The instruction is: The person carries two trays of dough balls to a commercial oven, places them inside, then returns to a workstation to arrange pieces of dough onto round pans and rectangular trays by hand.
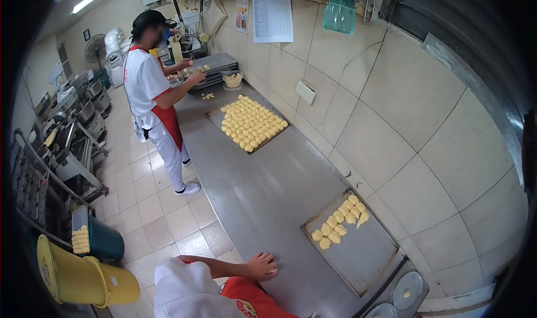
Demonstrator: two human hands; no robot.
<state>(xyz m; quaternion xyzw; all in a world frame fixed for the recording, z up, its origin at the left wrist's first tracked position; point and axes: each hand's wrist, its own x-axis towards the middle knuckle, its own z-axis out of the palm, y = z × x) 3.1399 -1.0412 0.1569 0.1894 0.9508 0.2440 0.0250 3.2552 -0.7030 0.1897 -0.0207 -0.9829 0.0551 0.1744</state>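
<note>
My left hand rests on the near part of the steel table, its fingers curled and their inside hidden. My right hand is out of view below the picture. To the right of my left hand and apart from it lies a dark-edged baking tray. Several yellow dough pieces sit in rows on its far part, one of them stretched out of shape near the wall. Farther up the table, a second tray is packed with rounded yellow dough pieces.
A co-worker stands at the table's far left, hands over stacked trays. Beside these are a bowl of dough and small bits. Round metal pans sit at the near right. Yellow bins stand on the left floor.
</note>
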